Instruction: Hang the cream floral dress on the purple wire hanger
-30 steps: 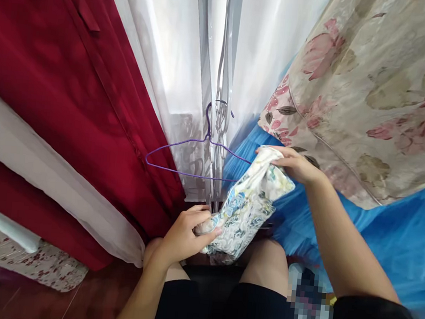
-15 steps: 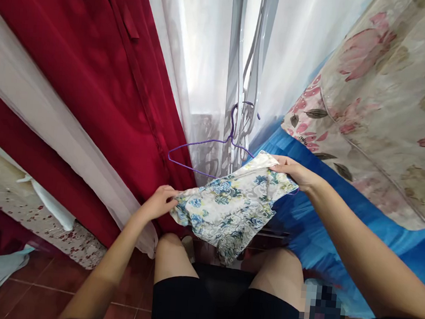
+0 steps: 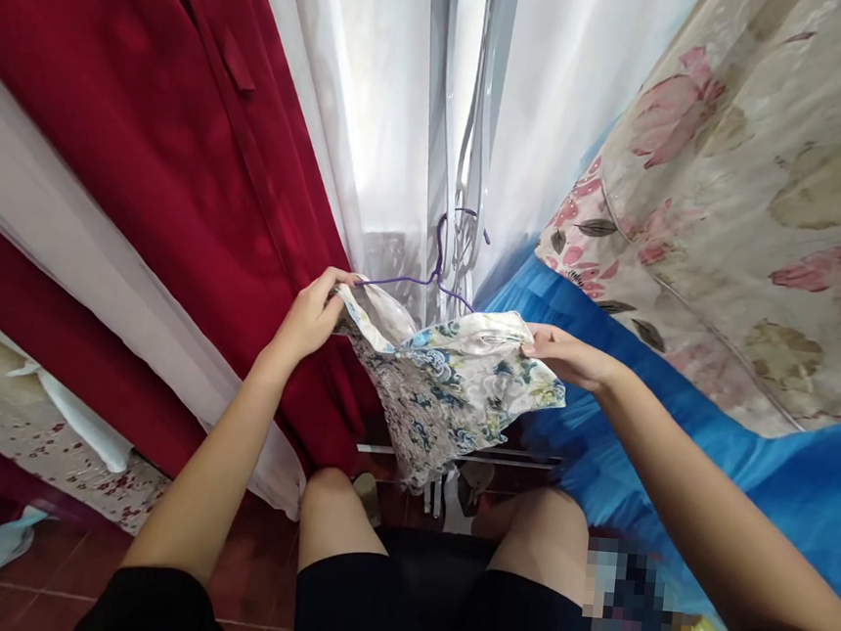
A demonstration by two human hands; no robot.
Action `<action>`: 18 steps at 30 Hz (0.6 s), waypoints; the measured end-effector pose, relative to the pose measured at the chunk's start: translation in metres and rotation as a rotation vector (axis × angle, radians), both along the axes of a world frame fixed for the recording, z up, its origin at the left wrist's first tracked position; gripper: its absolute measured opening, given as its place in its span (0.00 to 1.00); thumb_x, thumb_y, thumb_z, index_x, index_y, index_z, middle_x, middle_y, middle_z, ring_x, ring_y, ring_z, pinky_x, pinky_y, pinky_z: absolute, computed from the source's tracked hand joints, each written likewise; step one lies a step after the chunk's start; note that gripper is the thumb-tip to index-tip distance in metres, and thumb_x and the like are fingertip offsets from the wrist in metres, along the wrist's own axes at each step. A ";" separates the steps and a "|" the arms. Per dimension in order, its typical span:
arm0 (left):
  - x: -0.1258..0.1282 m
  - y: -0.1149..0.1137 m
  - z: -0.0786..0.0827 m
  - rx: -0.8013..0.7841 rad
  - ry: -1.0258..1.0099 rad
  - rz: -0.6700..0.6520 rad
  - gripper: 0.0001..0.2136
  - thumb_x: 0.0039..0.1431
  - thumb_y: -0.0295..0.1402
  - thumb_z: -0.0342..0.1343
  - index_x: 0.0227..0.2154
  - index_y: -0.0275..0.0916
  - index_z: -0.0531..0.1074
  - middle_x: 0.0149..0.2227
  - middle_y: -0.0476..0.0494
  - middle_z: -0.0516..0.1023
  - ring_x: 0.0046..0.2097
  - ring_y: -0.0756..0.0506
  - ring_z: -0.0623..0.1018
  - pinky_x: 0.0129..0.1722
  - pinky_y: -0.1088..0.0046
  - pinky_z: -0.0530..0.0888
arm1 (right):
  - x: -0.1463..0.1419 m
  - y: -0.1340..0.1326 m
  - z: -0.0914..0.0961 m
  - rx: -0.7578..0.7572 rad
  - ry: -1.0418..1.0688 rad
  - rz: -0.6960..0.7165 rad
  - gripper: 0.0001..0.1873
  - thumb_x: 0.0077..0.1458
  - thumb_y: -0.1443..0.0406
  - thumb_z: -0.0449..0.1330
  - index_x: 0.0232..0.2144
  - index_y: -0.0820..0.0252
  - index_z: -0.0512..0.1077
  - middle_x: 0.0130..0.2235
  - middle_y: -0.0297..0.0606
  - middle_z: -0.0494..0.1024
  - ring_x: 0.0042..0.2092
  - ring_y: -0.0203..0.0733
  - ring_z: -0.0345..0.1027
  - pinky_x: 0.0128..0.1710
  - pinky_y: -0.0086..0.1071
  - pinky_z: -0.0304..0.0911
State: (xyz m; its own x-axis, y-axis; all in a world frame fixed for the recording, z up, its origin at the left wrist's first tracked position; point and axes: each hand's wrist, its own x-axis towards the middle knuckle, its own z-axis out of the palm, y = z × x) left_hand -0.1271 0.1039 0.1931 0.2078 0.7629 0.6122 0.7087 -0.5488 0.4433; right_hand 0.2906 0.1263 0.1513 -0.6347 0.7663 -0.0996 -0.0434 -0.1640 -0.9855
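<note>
Left hand point(image 3: 311, 318) and right hand point(image 3: 570, 356) grip a white, blue-flowered garment point(image 3: 451, 387), crinkled and tapering below

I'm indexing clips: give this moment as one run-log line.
left hand: grips floral garment | right hand: grips other side | purple hanger: partly hidden by garment

Left hand point(image 3: 312, 314) and right hand point(image 3: 571, 356) pinch, apart; forearms point(image 3: 236, 447) extend forward.

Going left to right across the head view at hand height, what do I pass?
Narrow red fabric → pale fabric → wide red fabric → left hand → floral garment → right hand → rose-print fabric. The purple hanger overlaps the garment, so I leave it out.
</note>
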 end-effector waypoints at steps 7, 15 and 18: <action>0.027 0.007 -0.012 0.037 -0.256 0.069 0.16 0.59 0.30 0.55 0.50 0.40 0.64 0.49 0.41 0.75 0.34 0.51 0.74 0.40 0.72 0.72 | 0.030 -0.043 -0.060 -0.029 -0.025 -0.211 0.25 0.58 0.50 0.67 0.55 0.54 0.77 0.50 0.42 0.84 0.54 0.52 0.77 0.59 0.46 0.70; 0.037 0.002 -0.005 -0.018 -0.291 0.186 0.20 0.64 0.49 0.57 0.25 0.38 0.67 0.23 0.52 0.63 0.26 0.51 0.63 0.27 0.74 0.60 | 0.060 -0.076 -0.063 0.092 -0.279 -0.020 0.27 0.56 0.49 0.69 0.51 0.61 0.79 0.50 0.46 0.83 0.55 0.56 0.74 0.62 0.51 0.66; 0.044 -0.009 -0.007 0.036 -0.238 0.176 0.19 0.66 0.48 0.54 0.26 0.38 0.69 0.23 0.51 0.66 0.26 0.50 0.65 0.28 0.73 0.61 | 0.057 -0.068 -0.058 0.232 -0.164 -0.181 0.26 0.60 0.49 0.65 0.54 0.57 0.76 0.48 0.42 0.82 0.51 0.50 0.74 0.58 0.44 0.68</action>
